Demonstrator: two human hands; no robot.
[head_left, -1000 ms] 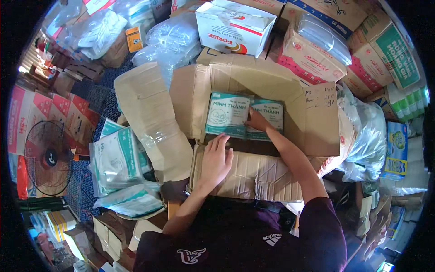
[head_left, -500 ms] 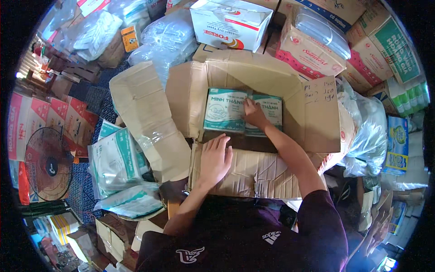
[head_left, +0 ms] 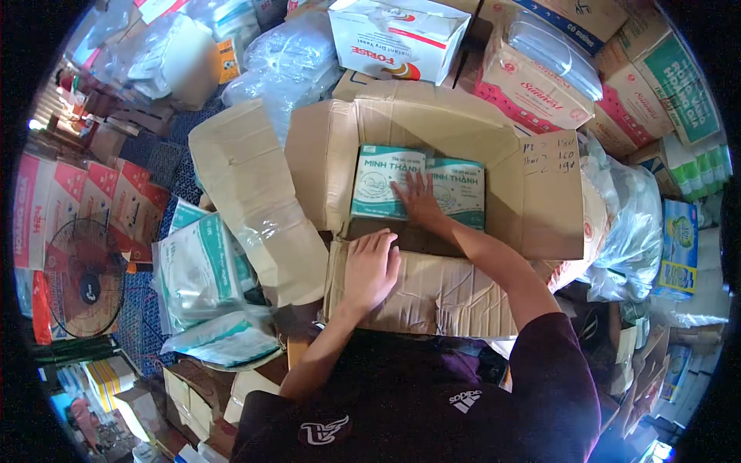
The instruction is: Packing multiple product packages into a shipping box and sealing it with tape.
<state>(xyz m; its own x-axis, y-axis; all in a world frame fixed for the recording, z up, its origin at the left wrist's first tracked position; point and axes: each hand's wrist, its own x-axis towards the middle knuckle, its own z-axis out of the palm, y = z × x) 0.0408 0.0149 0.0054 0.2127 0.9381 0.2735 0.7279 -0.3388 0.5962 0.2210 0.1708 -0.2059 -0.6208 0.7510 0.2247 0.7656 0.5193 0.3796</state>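
An open cardboard box [head_left: 548, 216] holds two teal-and-white flat packs side by side, a left pack [head_left: 374, 202] and a right pack [head_left: 461, 203]. My right hand [head_left: 417, 200] lies on them near where they meet, fingers spread. My left hand [head_left: 373, 270] rests palm-down on the box's near edge and folded flap [head_left: 440, 301], fingers fairly straight and holding nothing. To the left, a long flap or sheet of cardboard [head_left: 247, 177] leans outward beside several bagged teal-and-white packs [head_left: 197, 278].
A fan [head_left: 81, 282] stands at left by red-printed cartons [head_left: 135, 208]. Behind the box are clear plastic bundles [head_left: 274, 65], a white carton [head_left: 397, 38] and stacked cartons [head_left: 540, 89]. A large plastic bag [head_left: 625, 224] and a blue package [head_left: 678, 247] sit at right.
My right hand has shifted left and flattened, its fingers now spread over the packs rather than gathered at the seam. My left hand stays at the box's near edge.
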